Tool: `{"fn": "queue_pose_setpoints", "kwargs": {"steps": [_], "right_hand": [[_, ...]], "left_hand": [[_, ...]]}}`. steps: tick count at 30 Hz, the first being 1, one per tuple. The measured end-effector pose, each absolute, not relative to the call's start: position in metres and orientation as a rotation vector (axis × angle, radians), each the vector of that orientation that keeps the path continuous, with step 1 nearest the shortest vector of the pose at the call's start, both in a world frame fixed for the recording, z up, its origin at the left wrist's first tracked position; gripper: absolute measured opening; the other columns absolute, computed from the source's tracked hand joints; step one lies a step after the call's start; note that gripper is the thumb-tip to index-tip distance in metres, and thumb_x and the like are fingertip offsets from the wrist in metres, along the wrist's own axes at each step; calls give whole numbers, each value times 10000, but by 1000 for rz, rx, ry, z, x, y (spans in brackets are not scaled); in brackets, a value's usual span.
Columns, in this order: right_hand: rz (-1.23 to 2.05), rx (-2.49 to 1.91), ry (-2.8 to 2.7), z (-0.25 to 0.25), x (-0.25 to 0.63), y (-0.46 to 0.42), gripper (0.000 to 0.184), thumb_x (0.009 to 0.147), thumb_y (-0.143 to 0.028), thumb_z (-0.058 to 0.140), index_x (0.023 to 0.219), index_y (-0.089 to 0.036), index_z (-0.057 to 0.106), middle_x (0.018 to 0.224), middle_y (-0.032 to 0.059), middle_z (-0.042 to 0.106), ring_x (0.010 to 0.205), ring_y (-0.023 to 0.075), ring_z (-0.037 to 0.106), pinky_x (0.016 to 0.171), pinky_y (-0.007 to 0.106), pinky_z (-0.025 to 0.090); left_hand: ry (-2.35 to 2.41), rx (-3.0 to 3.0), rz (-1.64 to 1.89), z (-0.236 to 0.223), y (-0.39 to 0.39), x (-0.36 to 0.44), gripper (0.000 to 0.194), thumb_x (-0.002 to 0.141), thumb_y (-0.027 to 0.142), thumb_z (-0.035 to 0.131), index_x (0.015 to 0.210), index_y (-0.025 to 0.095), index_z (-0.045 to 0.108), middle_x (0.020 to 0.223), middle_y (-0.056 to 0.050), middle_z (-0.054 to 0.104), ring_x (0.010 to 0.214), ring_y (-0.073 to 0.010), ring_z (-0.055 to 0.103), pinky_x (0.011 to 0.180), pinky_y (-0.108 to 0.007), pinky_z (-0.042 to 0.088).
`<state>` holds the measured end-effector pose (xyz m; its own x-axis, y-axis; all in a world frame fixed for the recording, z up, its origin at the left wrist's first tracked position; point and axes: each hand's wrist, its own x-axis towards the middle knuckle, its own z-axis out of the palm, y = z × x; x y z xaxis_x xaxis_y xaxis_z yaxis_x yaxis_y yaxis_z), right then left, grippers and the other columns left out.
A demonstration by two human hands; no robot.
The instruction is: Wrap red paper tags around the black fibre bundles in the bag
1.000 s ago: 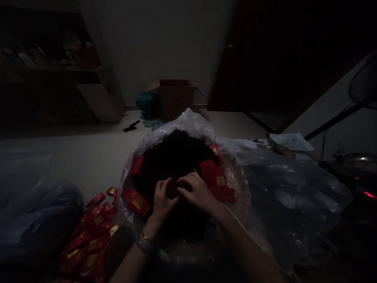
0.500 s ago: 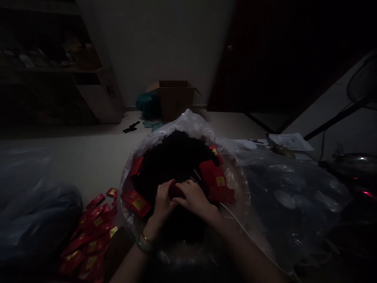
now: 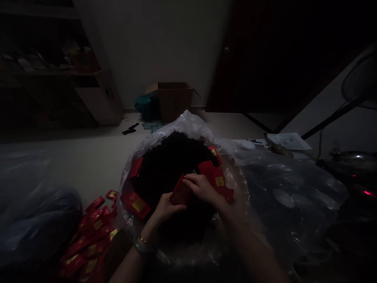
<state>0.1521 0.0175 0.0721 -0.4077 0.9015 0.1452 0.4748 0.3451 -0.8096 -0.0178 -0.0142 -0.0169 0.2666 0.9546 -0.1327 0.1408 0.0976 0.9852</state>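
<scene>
A small red packet (image 3: 180, 191) is held between both hands over a heap of dark, loose leaf-like material (image 3: 173, 157). My left hand (image 3: 167, 206) grips the packet's lower left side with the thumb across its front. At its upper right edge, the fingers of my right hand (image 3: 199, 187) pinch the packet. The heap lies in a round container lined with clear plastic (image 3: 188, 122). More red packets with gold labels rest on the heap's edges, one group at right (image 3: 216, 181) and one packet at left (image 3: 137, 204). A thin metal tool (image 3: 194, 171) is partly hidden behind my right hand.
Many red packets (image 3: 91, 243) lie piled at lower left, beside a bulky plastic bag (image 3: 38, 224). Clear plastic sheeting (image 3: 288, 188) spreads over the right side. A cardboard box (image 3: 175, 102) stands by the wall, and a fan (image 3: 361, 80) at far right.
The red packet has been raised and turned so more of it shows. My right hand has moved slightly up and right to its top edge; the left has shifted below it.
</scene>
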Motion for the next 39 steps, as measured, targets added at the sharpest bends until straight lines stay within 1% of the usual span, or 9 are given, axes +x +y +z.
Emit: {"fn": "queue_pose_setpoints", "kwargs": {"steps": [4,8,12,16,21,27,33,36,39], "right_hand": [[956,-1239,-1968,75,154,20,235,894,-239,451,708,-168,575,663,-20,581,619,113,509,579,218,354],[926,-1252,-2145,73,152,18,221,889,-221,467,712,-170,590,693,-4,609,643,121,530,612,227,371],[884,-1159,-2295,76,147,13,124,853,-195,538,799,-179,648,816,35,664,776,154,584,713,261,419],[801,-1147,-2047,76,149,12,145,866,-199,518,917,-192,653,926,47,658,865,155,596,786,277,446],[812,-1149,-1985,74,153,14,246,835,-253,579,1072,-218,635,1006,50,621,804,136,596,705,256,476],[844,-1079,-2088,84,154,8,158,853,-250,561,807,-183,696,790,32,670,738,137,616,705,255,473],[886,-1151,-2210,94,165,-1,151,786,-255,649,920,-194,686,885,39,648,748,133,604,682,242,466],[902,-1312,-2190,91,162,-4,127,754,-251,679,860,-183,689,823,28,651,738,141,600,667,241,456],[976,-1381,-2107,88,154,-4,152,819,-296,598,808,-173,687,753,17,650,696,136,601,631,233,446]], "left_hand": [[1100,1291,814,-12,-14,-19,309,515,296,800,654,104,602,532,53,521,495,-71,421,483,-192,327],[1010,1260,808,-4,-14,-18,369,557,257,783,865,107,647,712,7,632,620,-112,530,589,-212,422],[999,1205,804,2,-15,-18,387,596,274,759,933,111,663,778,-26,673,676,-145,584,641,-242,463],[1035,1165,851,2,-15,-18,393,553,264,780,903,113,683,758,-21,687,666,-156,596,656,-261,480],[1005,1214,904,-4,-14,-17,300,583,264,766,837,118,704,768,-28,700,729,-187,622,729,-301,494],[968,1301,921,-10,-13,-18,362,630,246,731,971,127,699,882,-67,721,817,-223,647,784,-346,504],[1047,1364,1073,-12,-13,-20,318,681,269,700,974,144,697,962,-90,721,859,-225,663,793,-340,517],[1036,1507,1113,-11,-14,-20,275,714,242,675,977,166,699,966,-83,721,865,-215,663,791,-329,522],[995,1616,1187,-13,-14,-22,283,726,165,628,1002,185,688,1007,-78,709,913,-208,654,826,-343,518]]}}
